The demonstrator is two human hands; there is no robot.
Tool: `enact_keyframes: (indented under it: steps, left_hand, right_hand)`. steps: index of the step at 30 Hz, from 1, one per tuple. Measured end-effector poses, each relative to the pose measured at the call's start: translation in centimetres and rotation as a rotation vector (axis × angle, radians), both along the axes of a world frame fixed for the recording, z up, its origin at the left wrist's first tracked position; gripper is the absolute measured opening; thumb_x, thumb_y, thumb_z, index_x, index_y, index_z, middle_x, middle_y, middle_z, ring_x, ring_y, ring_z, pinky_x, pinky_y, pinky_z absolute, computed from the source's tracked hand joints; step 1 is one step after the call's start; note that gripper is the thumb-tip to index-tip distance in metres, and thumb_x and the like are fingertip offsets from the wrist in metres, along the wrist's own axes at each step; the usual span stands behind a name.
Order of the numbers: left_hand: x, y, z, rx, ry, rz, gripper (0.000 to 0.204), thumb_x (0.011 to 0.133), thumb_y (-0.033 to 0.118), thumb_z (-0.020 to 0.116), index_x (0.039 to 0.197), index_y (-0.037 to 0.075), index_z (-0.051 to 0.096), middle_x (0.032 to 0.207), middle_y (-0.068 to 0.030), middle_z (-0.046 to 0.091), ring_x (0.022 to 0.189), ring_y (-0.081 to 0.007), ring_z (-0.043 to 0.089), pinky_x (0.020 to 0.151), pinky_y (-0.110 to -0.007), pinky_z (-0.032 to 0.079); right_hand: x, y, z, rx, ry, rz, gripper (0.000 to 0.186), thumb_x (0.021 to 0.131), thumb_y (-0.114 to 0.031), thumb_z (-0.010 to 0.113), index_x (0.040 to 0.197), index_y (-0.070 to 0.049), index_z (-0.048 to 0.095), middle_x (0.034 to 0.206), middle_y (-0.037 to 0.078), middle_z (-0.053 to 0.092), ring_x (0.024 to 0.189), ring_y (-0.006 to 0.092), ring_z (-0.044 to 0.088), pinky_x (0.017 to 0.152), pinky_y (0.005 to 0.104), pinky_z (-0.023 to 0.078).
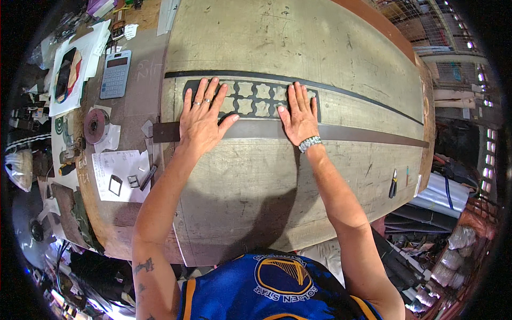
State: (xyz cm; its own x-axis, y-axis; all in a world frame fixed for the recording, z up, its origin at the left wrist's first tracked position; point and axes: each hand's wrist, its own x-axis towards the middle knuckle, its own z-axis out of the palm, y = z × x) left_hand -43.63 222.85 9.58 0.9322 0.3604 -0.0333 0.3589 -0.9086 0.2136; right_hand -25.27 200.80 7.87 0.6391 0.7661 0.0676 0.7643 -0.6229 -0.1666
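A dark flat template with rows of star-like cut-outs [254, 100] lies on the worktable. My left hand [201, 114] rests flat on its left end, fingers apart, with two rings on them. Flat over its right end is my right hand [300, 114], thumb spread; a woven bracelet circles that wrist. Just below the template runs a long dark brown strip [362, 134], which the heels of both hands overlap. A thin black strip [341, 87] stretches along the template's upper side, beyond the fingertips. Parts of the template are hidden under both hands.
On the left side are a calculator [115, 74], a phone [66, 69] on papers, a tape roll [96, 126] and a paper sheet with buckles [120, 173]. Pliers [393, 184] lie at the table's right. Rolled material [440, 194] stands beyond that edge.
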Motion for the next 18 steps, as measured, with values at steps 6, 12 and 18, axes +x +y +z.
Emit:
enact_keyframes:
  steps: [6,12,18]
  left_hand:
    - [0.1,0.1,0.0,0.041,-0.006,0.035,0.077,0.100,0.062,0.040,0.161,0.018,0.021,0.168,-0.0071,0.015,0.155,-0.0278,0.008,0.125,-0.051,0.008]
    - [0.0,0.6,-0.1,0.079,-0.067,0.015,0.069,0.102,0.052,0.046,0.159,0.019,0.027,0.167,-0.0079,0.018,0.154,-0.0295,0.013,0.123,-0.053,0.015]
    - [0.3,2.2,-0.2,0.091,-0.142,-0.010,0.061,0.102,0.044,0.051,0.156,0.021,0.037,0.165,-0.0090,0.025,0.153,-0.0322,0.018,0.120,-0.056,0.020]
  right_hand:
    - [0.2,0.6,-0.4,0.008,0.006,-0.010,0.068,0.104,-0.049,0.038,0.158,-0.010,0.027,0.166,0.010,0.022,0.154,0.0292,0.019,0.123,0.0527,0.013]
    - [0.7,1.3,-0.2,0.005,0.019,-0.031,0.064,0.105,-0.046,0.036,0.158,-0.011,0.027,0.166,0.010,0.022,0.154,0.0288,0.018,0.123,0.0525,0.013]
    - [1.2,1.0,-0.4,-0.001,0.006,-0.027,0.063,0.106,-0.046,0.035,0.158,-0.012,0.027,0.166,0.009,0.022,0.154,0.0284,0.018,0.123,0.0525,0.013]
